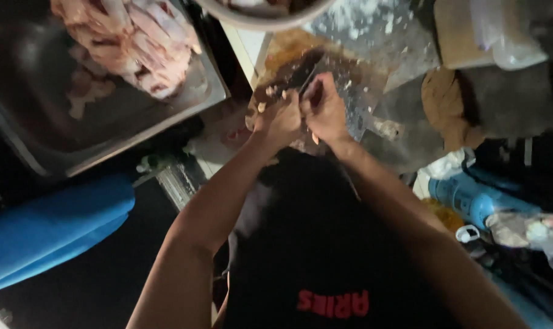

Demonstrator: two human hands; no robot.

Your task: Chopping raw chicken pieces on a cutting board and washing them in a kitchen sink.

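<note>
A broad, grey steel cleaver blade point(363, 91), flecked with pale scraps, lies flat-angled over a round, brown wooden chopping block point(288, 52) near the top middle of the view, and both hands meet at its near edge. The right hand point(326, 109) is curled closed at the blade's lower corner, apparently around the handle, though the handle itself is hidden in shadow and blur. The left hand point(281, 119) sits just beside it, touching it, fingers bent down over small pale bits on the block; whether it pinches anything cannot be told. Beyond the block, at the top edge, shows the rim of a pale round bowl point(258, 23). To the left stands a large, shallow, rectangular stainless-steel tray point(106, 131) holding a heap of raw, pinkish poultry pieces point(133, 42) in its far part. Lower left lies a long blue plastic roll-like shape point(51, 228). On the right are a tan rectangular board point(459, 36), a brown crumpled cloth point(444, 106) and a blue plastic bottle lying on its side point(471, 198).
</note>
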